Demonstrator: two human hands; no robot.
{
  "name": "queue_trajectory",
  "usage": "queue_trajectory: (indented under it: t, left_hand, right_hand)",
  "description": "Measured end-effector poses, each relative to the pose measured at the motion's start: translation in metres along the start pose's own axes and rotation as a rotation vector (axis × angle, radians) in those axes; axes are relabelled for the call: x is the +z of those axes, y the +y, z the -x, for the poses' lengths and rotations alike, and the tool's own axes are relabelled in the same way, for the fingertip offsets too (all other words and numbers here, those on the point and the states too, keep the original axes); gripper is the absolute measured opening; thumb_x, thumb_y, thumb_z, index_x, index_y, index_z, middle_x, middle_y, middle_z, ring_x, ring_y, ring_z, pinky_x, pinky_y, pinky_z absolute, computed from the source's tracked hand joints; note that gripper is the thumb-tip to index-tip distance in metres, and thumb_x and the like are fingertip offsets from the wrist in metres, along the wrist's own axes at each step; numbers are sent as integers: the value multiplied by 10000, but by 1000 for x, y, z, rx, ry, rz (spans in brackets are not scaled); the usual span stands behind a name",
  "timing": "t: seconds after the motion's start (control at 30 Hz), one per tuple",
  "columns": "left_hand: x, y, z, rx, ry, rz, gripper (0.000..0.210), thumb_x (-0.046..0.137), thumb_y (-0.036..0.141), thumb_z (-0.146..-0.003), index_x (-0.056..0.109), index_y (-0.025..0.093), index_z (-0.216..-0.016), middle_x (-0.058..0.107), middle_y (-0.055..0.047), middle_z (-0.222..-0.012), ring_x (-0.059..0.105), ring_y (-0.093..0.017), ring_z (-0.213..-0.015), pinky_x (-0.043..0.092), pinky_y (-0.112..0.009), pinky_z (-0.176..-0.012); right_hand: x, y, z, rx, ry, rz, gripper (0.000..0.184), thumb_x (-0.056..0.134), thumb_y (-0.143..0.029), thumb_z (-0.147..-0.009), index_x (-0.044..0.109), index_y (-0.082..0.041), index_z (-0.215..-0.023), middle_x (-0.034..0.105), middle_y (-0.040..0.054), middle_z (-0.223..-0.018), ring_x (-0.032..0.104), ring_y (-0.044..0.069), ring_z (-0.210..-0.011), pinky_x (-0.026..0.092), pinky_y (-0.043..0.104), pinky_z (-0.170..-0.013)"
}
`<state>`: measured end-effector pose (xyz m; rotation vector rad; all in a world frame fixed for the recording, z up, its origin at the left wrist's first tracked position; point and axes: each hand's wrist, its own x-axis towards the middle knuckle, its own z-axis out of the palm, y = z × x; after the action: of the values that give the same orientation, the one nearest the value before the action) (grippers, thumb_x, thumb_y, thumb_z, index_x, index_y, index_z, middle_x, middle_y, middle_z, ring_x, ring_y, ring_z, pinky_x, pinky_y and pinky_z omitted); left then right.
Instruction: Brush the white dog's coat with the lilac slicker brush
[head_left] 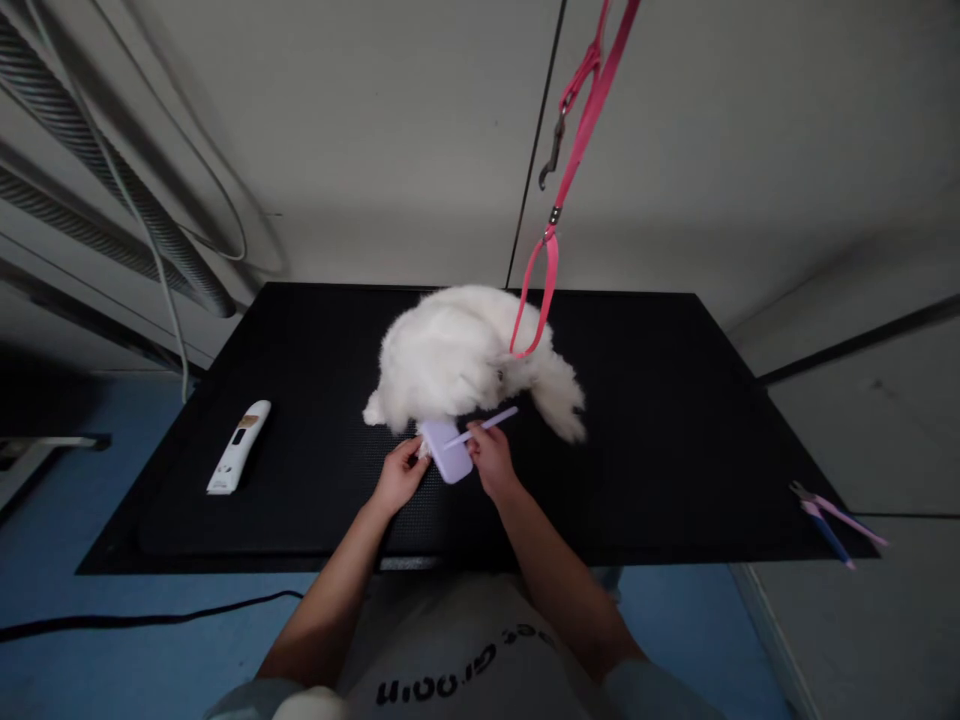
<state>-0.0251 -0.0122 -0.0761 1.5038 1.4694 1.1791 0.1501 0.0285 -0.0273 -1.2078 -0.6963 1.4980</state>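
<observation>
A white fluffy pet (450, 345), whether cat or dog I cannot tell, lies on the black grooming table. My right hand (491, 458) is closed around the thin handle of a lilac slicker brush (452, 462). The brush's flat back faces up, and its bristles are hidden. Just left of the brush, my left hand (401, 472) pinches a small white furry part of the pet, which looks like a paw (424, 448). The brush head lies against the pet's near side, by my left fingertips.
White clippers (240, 447) lie on the table (637, 450) at left. Pliers-like nail clippers (829, 520) rest at the right front corner. A pink grooming loop (551, 265) hangs over the pet. Grey hoses (112, 140) run along the left wall.
</observation>
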Motion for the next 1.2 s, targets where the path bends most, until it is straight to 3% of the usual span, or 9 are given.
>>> queue_trajectory:
  t: [0.2,0.3,0.47,0.57,0.7,0.83,1.0,1.1,1.2]
  left_hand:
    - [1,2,-1,46,-14,-83,212,610,235,-780,709,159,-951,657,-69,-832,595,-205,-779,460,-322,-761]
    - [2,2,-1,4,-13,-45,242,617,247,-775,702,156,-982,669,-72,-858,606,-213,-815,460,-328,-787]
    - [0,9,-5,-145,-36,178,264,669,301,-736,686,146,-950,691,-51,-842,612,-189,-770,482,-304,-744]
    - [-6,14,-11,-312,-61,366,322,742,362,-670,680,137,-892,666,-25,-738,593,-155,-667,494,-261,-625]
    - [-13,19,-24,-496,-115,634,394,780,399,-649,683,127,-917,691,-54,-818,643,-153,-743,534,-260,-694]
    - [-8,22,-35,-602,-24,754,318,777,365,-675,661,108,-824,682,-57,-741,647,-132,-660,547,-233,-626]
    - [3,28,-45,-667,91,790,261,619,372,-833,633,114,-867,647,-29,-665,600,-94,-537,501,-182,-483]
    - [6,30,-46,-689,126,762,217,647,333,-805,609,119,-814,571,22,-557,499,-53,-415,391,-132,-373]
    - [4,30,-45,-694,82,853,232,684,330,-761,581,124,-789,540,33,-541,479,-54,-412,374,-140,-369]
  right_hand:
    - [1,-3,-9,-23,-1,9,305,692,-428,-611,510,-190,-665,391,-87,-438,332,70,-407,228,217,-410]
    - [-1,-4,-15,-56,38,13,295,626,-461,-667,492,-198,-665,355,-97,-434,299,66,-404,216,217,-413]
    - [-3,-3,-19,-60,-26,56,286,696,-408,-601,547,-183,-693,405,-85,-438,351,81,-417,242,222,-419]
    - [-1,-2,-21,-91,-7,62,262,636,-430,-665,531,-190,-686,387,-87,-442,335,78,-426,243,219,-431]
    - [2,-3,-28,-109,-46,82,277,688,-405,-625,512,-191,-626,404,-76,-447,355,83,-440,256,224,-435]
    - [2,-5,-34,-150,10,71,275,600,-456,-696,514,-197,-669,364,-87,-442,325,84,-441,258,224,-443]
    - [0,-9,-35,-157,-24,91,284,665,-444,-635,537,-191,-657,405,-81,-446,365,90,-450,285,226,-455]
    - [-2,-11,-34,-175,-11,85,276,607,-459,-685,539,-193,-663,398,-79,-453,362,90,-457,286,225,-464]
    - [-1,-12,-33,-150,-81,108,253,686,-401,-611,563,-184,-646,426,-73,-446,381,96,-450,291,230,-457]
